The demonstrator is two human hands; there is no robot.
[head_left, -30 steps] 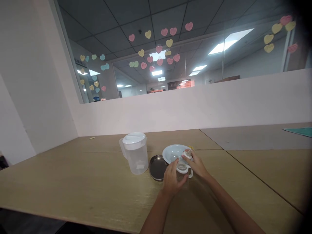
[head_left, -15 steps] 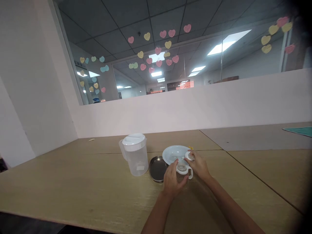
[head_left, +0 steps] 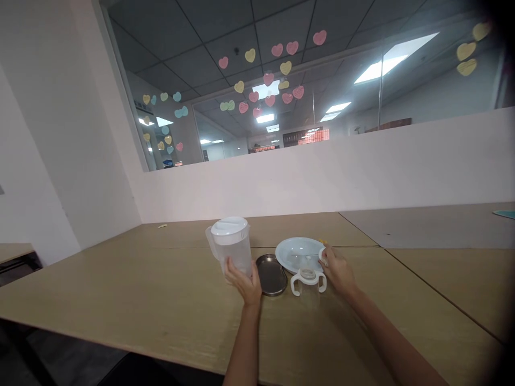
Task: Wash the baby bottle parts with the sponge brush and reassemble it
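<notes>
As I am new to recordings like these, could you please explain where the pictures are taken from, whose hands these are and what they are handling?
There is no machine here: a person works with two bare hands, and every picture comes from one camera worn on that person's head, looking forward and down.

The left hand grasps the lower part of a translucent lidded pitcher; it hides the base, so I cannot tell whether the pitcher is lifted. The right hand holds a small white piece, too small to identify surely.

On the wooden table are a dark metal tray, a pale blue bowl and, between the hands, a clear cup with two white handles.
</notes>
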